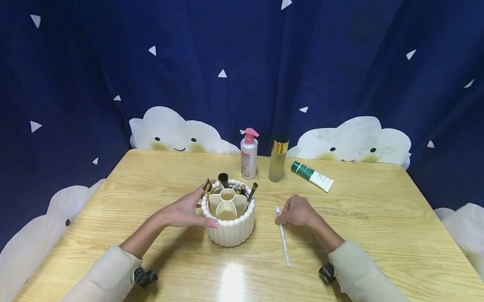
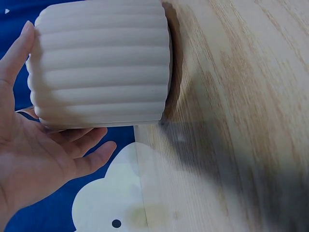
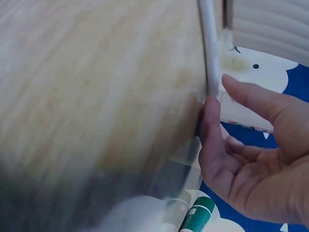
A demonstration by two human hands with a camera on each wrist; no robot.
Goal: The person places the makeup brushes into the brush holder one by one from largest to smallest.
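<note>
A cream ribbed brush holder (image 1: 230,232) stands on the table, its petal-shaped compartments holding several dark makeup brushes (image 1: 223,179). My left hand (image 1: 187,210) grips its left side, thumb across the near rim and fingers round the far side. The left wrist view shows the holder's ribbed wall (image 2: 101,63) close up, with the thumb at its rim. To the right, a thin white stick with a slightly wider tip (image 1: 283,244) slants on the table. My right hand (image 1: 297,212) pinches it near its far end; the right wrist view shows the index fingertip against the stick (image 3: 208,48).
Behind the holder stand a white pump bottle (image 1: 248,160) with a pink top and a frosted bottle (image 1: 277,164) with a gold cap. A green and white tube (image 1: 312,175) lies at the back right. A dark blue curtain (image 1: 247,46) hangs behind the wooden table (image 1: 369,221).
</note>
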